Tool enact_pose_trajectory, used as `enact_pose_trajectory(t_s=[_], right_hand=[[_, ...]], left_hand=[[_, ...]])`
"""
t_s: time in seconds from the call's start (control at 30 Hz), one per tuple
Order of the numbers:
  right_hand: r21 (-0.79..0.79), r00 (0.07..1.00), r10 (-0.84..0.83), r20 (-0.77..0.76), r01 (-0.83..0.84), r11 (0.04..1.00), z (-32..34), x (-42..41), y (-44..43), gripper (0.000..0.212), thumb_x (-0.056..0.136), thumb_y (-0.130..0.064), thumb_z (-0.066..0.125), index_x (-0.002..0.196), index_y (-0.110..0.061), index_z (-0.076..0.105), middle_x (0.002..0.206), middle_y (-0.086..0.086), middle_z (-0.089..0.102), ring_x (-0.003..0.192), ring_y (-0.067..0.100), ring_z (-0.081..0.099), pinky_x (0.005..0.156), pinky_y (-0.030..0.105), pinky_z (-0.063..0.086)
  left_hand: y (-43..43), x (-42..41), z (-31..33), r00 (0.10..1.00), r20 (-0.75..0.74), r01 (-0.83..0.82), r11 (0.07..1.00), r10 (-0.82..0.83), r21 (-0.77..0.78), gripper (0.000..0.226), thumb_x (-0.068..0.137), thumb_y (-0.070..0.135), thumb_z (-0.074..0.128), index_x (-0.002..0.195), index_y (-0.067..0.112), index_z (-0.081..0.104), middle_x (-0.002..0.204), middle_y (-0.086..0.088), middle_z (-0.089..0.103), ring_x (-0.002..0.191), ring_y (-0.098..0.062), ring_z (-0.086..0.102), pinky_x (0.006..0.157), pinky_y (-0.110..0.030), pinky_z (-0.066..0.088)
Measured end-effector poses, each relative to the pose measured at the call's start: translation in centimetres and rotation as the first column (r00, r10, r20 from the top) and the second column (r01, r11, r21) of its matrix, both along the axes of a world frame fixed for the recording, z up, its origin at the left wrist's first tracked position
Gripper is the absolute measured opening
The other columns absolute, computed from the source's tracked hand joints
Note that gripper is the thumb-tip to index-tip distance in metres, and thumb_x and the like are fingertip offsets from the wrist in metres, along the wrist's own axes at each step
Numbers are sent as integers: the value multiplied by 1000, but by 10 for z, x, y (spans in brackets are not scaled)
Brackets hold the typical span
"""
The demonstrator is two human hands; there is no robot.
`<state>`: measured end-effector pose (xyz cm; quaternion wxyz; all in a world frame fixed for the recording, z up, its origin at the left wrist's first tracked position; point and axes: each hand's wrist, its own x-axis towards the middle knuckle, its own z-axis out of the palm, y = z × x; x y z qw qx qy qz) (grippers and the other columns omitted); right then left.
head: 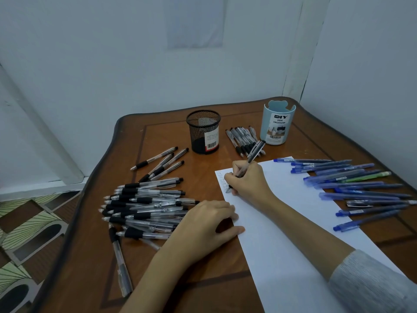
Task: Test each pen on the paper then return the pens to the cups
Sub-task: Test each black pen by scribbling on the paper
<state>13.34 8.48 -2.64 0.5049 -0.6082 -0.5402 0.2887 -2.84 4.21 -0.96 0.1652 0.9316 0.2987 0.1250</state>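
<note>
A: What's the R hand (248,179) doing?
B: Fingers & thumb pinched round a pen (253,155), tip down on the paper (282,222) at its top-left corner, by a column of small scribbles. Prob. mid-test.
A: L hand (203,224)?
B: Fingers loosely bent, nothing in it that I can see. Thumb lies on the paper's left edge, prob. to stop it sliding.
A: Cups?
B: Mesh cup (204,132) & blue cup (276,123) stand at the back. No pens stick out of either, so no returns yet, I'd say.
A: Why so many lots of pens?
B: Sorting, I guess. Clear pile (144,204) by the L hand, blue pens (356,184) fanned over the paper's right edge, small row (242,138) just beside the blue cup. Which = tested, can't tell.
</note>
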Motion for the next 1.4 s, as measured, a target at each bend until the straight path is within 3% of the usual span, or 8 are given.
enact_pose_trajectory(t_s=[0.2,0.43,0.63,0.87,1.03,1.23,1.4], right_hand=[[7,1000,21,6,-21,1000,-2,-1,0,27,80,6,60,61,-3,43,51,11,41,40,15,54,42,21,44],[8,1000,30,9,-30,1000,-2,0,0,36,79,9,57,55,-7,37,47,6,35,35,12,49,37,16,37],[17,1000,-7,2,7,1000,-2,3,-1,24,80,9,59,61,6,43,54,13,39,42,21,53,40,21,43],[23,1000,21,1,-21,1000,-1,3,-1,28,79,10,57,59,-3,43,51,8,36,40,21,51,38,18,41],[12,999,-43,-7,43,999,0,4,-1,26,80,7,60,61,-3,45,50,9,40,39,12,53,39,16,42],[9,1000,-1,-1,1,1000,0,3,-1,34,80,10,58,56,-6,39,51,9,37,38,17,48,38,17,41],[12,1000,-24,-9,24,1000,-1,4,0,28,80,7,61,60,-3,44,52,10,41,40,16,54,40,16,44]], left_hand=[[0,-1,0,1000,3,-6,1000,6,-3,63,83,62,31,108,17,68,107,3,67,100,-7,59,90,-26,47],[0,-1,0,1000,0,-9,1000,9,-7,65,83,63,30,111,19,67,111,5,66,103,-5,58,92,-23,45],[0,-1,1,1000,-7,-1,1000,1,2,66,82,63,29,108,17,67,107,2,67,100,-8,60,90,-19,43],[0,-1,2,1000,-17,7,1000,-8,-19,66,82,63,28,111,17,67,110,3,66,102,-7,59,89,-11,35],[-1,0,3,1000,-19,7,1000,-7,-24,67,82,64,28,111,17,67,109,3,67,101,-7,59,89,-17,41],[-1,1,4,1000,-16,4,1000,-4,-29,68,81,65,27,112,18,66,110,3,66,102,-6,59,91,-20,43],[-1,0,5,1000,-16,4,1000,-5,-20,57,85,60,39,114,18,66,113,4,65,105,-7,58,92,-19,42]])
